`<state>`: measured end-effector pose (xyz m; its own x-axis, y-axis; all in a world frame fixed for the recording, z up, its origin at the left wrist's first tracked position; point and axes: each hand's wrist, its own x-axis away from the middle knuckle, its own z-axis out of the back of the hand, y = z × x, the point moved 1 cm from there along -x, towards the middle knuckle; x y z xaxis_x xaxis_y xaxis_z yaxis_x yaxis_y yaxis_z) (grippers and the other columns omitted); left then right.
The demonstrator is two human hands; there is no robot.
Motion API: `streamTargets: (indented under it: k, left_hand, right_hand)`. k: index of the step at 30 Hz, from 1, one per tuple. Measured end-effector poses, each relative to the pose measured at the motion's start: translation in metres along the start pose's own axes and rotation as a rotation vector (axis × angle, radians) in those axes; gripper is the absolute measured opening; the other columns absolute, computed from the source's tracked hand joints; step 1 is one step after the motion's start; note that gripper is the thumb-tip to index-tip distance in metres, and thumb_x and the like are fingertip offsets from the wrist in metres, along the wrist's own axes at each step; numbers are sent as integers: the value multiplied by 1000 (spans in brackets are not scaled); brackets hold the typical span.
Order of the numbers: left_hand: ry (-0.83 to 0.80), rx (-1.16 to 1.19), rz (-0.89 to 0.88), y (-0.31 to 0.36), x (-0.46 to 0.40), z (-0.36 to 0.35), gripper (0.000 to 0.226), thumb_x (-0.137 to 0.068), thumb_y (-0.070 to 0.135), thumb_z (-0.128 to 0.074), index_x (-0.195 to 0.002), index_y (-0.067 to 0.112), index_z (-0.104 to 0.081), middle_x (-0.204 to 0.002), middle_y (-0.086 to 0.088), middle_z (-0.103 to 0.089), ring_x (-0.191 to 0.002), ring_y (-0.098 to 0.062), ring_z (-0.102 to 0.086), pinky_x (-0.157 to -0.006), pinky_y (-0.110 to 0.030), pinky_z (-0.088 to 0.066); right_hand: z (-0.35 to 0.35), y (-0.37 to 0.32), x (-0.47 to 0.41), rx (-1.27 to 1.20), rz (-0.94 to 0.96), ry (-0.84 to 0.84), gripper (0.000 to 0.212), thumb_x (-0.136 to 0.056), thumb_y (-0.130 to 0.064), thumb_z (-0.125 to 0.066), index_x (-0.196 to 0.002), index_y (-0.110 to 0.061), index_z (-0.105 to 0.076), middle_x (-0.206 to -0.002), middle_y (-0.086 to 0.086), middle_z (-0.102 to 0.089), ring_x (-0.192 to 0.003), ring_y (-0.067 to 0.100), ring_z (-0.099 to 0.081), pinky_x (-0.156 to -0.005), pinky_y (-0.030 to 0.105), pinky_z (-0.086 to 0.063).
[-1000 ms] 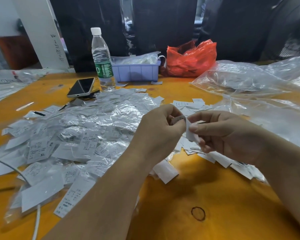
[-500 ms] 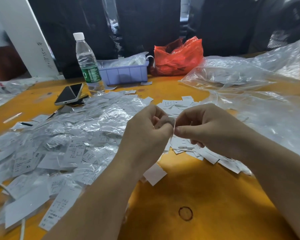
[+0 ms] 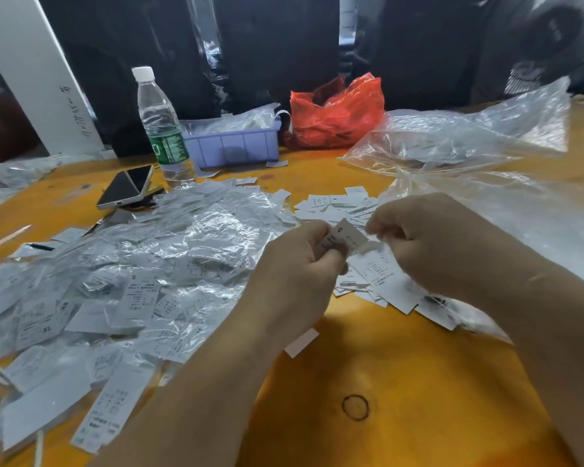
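A small packing workshop for clothing tags. An orange worktable (image 3: 402,382) is heaped with white printed size labels (image 3: 142,298) marked S and XL, many in clear sleeves. Large clear plastic bags (image 3: 452,143) lie to the right, a lilac parts bin (image 3: 233,148) and a red plastic bag (image 3: 334,116) at the back, near a water bottle (image 3: 161,129) and a phone (image 3: 125,188)

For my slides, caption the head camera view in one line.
Left hand and right hand hold a size-S label over an orange table strewn with bagged labels.
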<state>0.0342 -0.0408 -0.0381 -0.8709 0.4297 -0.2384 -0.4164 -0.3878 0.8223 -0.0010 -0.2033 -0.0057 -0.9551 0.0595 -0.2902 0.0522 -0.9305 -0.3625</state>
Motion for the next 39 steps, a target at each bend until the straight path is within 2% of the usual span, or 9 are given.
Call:
streamTargets:
  k: [5, 9, 12, 16, 21, 26, 31, 36, 39]
  left_hand:
    - [-27, 1, 2, 2, 0, -3, 15, -98, 26, -53, -91, 25, -65, -69, 9, -68, -55, -3, -56, -62, -41, -52]
    - [-77, 4, -27, 9, 5, -12, 19, -98, 29, -53, -83, 22, -63, -66, 9, -65, -59, -22, -56, -55, -43, -48]
    - [-86, -16, -66, 11, 8, -20, 24, -97, 30, -54, -75, 23, -59, -65, 7, -64, -54, -14, -51, -53, -34, -43]
    - [-94, -31, -68, 11, 8, -23, 29, -95, 28, -55, -67, 24, -54, -63, 5, -63, -51, -9, -48, -48, -22, -37]
    - [-79, -35, -73, 9, 10, -18, 29, -95, 28, -55, -67, 24, -54, -61, 5, -62, -49, -7, -47, -46, -18, -35]
    - [-67, -41, -77, 9, 10, -17, 30, -96, 27, -57, -65, 26, -53, -59, 5, -61, -46, -6, -45, -45, -17, -33]
    - [-64, -48, -85, 9, 12, -14, 29, -96, 26, -56, -67, 25, -54, -61, 3, -62, -47, -8, -45, -45, -18, -33]
    - [-61, -64, -72, 7, 11, -13, 29, -95, 26, -56, -66, 23, -55, -60, 4, -62, -45, -5, -43, -43, -14, -31]
    - [-61, -107, -87, 7, 10, -15, 30, -95, 27, -56, -66, 22, -55, -60, 7, -62, -46, -2, -45, -44, -11, -32]
  right_hand:
    - [25, 5, 3, 100, -28, 231, 36, -82, 5, -51, -106, -14, -69, -100, 7, -66, -93, 23, -60, -84, 40, -53]
    - [12, 22, 21, 230, -180, 92, 26, -83, 3, -51, -99, -11, -66, -97, 10, -62, -85, 26, -60, -79, 42, -55]
    - [-4, 25, 33, 236, -226, -25, 25, -85, 0, -51, -101, -15, -64, -102, 8, -59, -85, 26, -58, -76, 38, -55]
    - [-12, 25, 34, 351, -257, -39, 16, -85, -8, -53, -80, -20, -43, -92, 2, -48, -74, 21, -42, -60, 34, -40]
    - [-17, 23, 33, 433, -303, -88, 23, -92, -19, -47, -114, -21, -49, -115, 5, -48, -110, 29, -41, -71, 35, -33]
    - [-18, 19, 34, 448, -266, -64, 23, -91, -17, -45, -114, -19, -51, -115, 6, -49, -107, 28, -44, -75, 33, -31]
    - [-17, 21, 30, 499, -294, -6, 41, -84, -19, -52, -123, -21, -41, -130, 9, -31, -112, 30, -35, -83, 36, -32]
    - [-21, 20, 32, 390, -246, -19, 29, -87, -10, -54, -114, -19, -47, -89, 1, -37, -83, 24, -40, -63, 33, -36]
    - [-21, 22, 32, 386, -222, -1, 25, -86, -9, -57, -108, -18, -49, -85, 0, -34, -80, 22, -38, -62, 32, -36]
